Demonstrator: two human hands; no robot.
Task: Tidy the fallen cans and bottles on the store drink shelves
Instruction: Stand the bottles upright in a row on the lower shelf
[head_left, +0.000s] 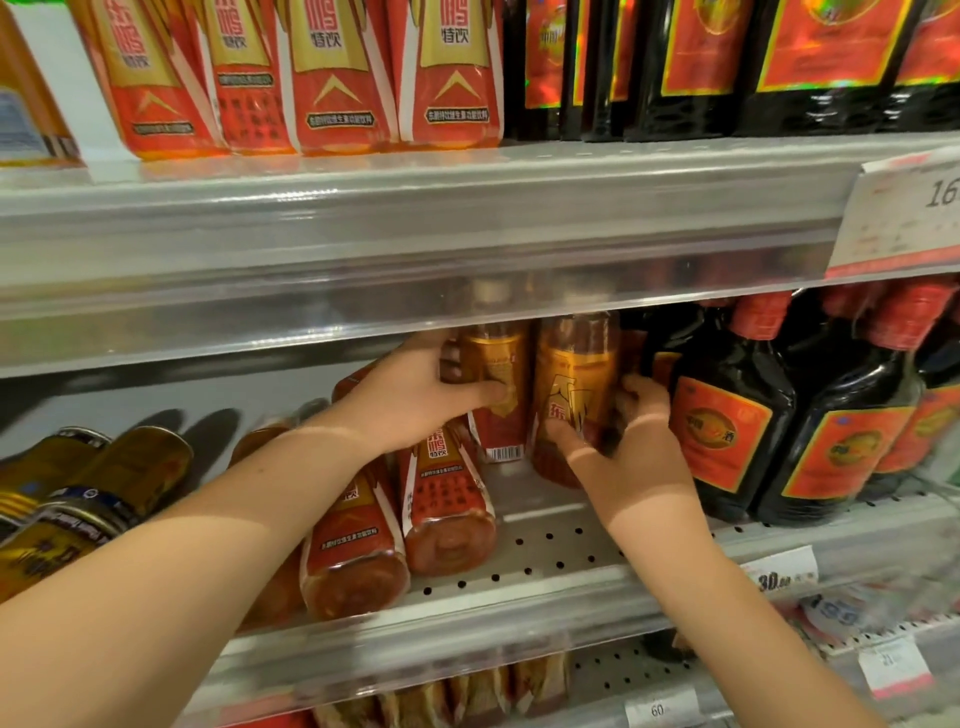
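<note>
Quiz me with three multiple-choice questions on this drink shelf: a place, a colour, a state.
1. On the middle shelf, the dark red-capped bottles stand: A) left of both hands; B) right of both hands; C) between them.
2. The fallen cans are mainly: A) gold; B) green; C) white.
3. The orange drink bottle gripped by the left hand is: A) upright; B) lying flat; C) upside down.
Answers: 1 B, they stand beyond the right hand; 2 A, gold sides show; 3 A, its barcode end points down.
</note>
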